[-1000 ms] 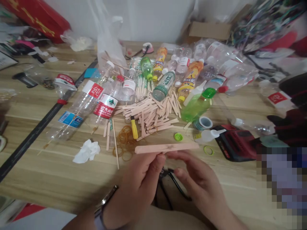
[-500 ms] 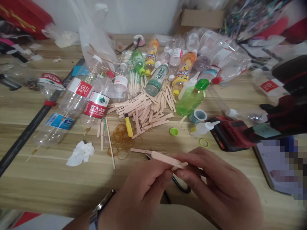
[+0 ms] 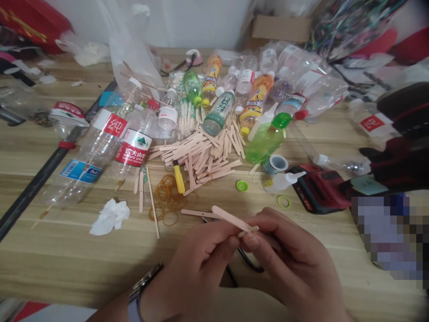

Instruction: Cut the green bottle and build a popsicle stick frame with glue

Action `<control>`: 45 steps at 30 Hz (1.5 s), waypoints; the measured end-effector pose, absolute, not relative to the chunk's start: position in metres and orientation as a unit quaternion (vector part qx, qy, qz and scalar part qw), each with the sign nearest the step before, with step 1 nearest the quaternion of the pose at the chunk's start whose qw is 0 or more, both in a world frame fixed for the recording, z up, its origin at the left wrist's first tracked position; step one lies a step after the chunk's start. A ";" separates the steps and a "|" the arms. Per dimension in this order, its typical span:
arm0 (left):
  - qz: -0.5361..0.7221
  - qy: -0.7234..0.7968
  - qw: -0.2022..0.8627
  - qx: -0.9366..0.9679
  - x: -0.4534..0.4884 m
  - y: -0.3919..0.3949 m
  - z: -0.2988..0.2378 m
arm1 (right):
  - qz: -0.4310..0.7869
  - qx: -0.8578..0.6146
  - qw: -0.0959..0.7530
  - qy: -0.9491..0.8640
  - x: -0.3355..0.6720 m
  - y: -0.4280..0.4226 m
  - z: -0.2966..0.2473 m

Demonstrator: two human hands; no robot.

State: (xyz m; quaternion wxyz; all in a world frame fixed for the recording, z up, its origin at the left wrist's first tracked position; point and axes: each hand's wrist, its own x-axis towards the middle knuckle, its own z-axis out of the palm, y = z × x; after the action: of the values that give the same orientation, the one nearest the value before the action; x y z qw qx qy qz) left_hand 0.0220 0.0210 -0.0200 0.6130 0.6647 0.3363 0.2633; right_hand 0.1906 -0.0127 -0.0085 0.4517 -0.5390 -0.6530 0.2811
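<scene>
Both my hands meet low in the middle of the view, pinching a pair of flat wooden craft sticks (image 3: 231, 219). My left hand (image 3: 197, 264), with a watch on its wrist, grips them from the left with thumb and fingers closed. My right hand (image 3: 295, 264) pinches the sticks' near end from the right. The sticks slant up and to the left over the wooden table (image 3: 67, 255). A black looped tool (image 3: 248, 264) lies on the table under my hands, mostly hidden.
A heap of craft sticks (image 3: 201, 154) lies ahead, with rubber bands (image 3: 167, 197), a yellow-handled tool (image 3: 179, 179) and crumpled tissue (image 3: 110, 217). Many plastic bottles (image 3: 134, 143) lie behind. A glue bottle (image 3: 283, 181), tape roll (image 3: 275, 164) and red device (image 3: 321, 190) sit at right.
The sticks were held level and spread end to end; now they are folded together, slanting up to the left, and my hands have closed in on each other nearer to me.
</scene>
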 end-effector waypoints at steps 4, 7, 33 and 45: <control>0.252 0.388 0.627 0.626 0.023 0.023 -0.031 | 0.223 -0.571 0.469 -0.636 0.212 -0.020 -0.023; 0.242 0.408 0.671 0.571 0.023 0.023 -0.040 | 0.173 -0.636 0.513 -0.551 0.226 -0.028 -0.034; 0.133 0.462 0.452 0.751 0.029 0.028 -0.037 | 0.147 -0.573 0.306 -0.746 0.205 -0.021 -0.049; 0.142 0.492 0.481 0.712 0.033 0.027 -0.038 | 0.147 -0.641 0.387 -0.646 0.224 -0.026 -0.046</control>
State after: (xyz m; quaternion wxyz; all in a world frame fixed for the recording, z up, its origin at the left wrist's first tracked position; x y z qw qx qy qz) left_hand 0.0333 0.0272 -0.0380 0.4808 0.7118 0.4919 0.1419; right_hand 0.2242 -0.0255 -0.0457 0.3872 -0.6409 -0.6463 0.1470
